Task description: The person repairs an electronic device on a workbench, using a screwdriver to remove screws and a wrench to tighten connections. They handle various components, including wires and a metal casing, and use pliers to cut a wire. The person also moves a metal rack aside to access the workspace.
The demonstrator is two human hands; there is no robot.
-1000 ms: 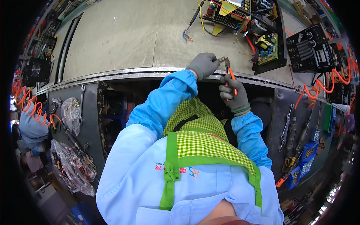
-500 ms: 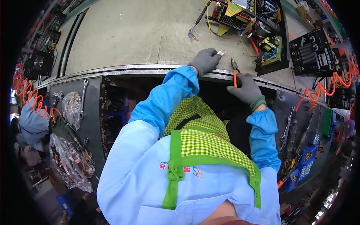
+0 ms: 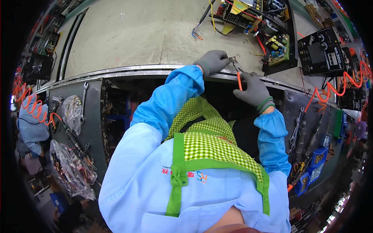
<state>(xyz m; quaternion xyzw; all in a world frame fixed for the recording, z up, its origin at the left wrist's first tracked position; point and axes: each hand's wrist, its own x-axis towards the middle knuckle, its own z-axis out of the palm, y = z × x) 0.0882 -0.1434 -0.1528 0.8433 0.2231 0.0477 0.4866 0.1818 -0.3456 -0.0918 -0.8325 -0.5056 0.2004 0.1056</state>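
My left hand [image 3: 212, 62], in a grey glove, is closed at the bench's front edge. Between thumb and fingers it pinches a small shiny metal piece with a rounded end [image 3: 237, 56], too small to name surely. A pair of pliers with orange handles [image 3: 239, 80] is gripped in my right hand [image 3: 254, 91], also gloved in grey. The plier jaws [image 3: 235, 64] point away from me and meet the metal piece by my left fingertips. Whether the jaws are closed on it I cannot tell.
An opened electronic unit [image 3: 248, 23] with circuit boards and loose wires sits at the far right of the bench [image 3: 128, 42]. Beside it stands a black control box [image 3: 321, 52]. Orange coiled hoses [image 3: 344, 83] hang at both sides. Wrenches and blue parts bins [image 3: 316, 163] are lower right.
The pliers have moved left and forward, bringing their jaws to the metal piece. My left hand stays nearly in place, with the piece tilted further right.
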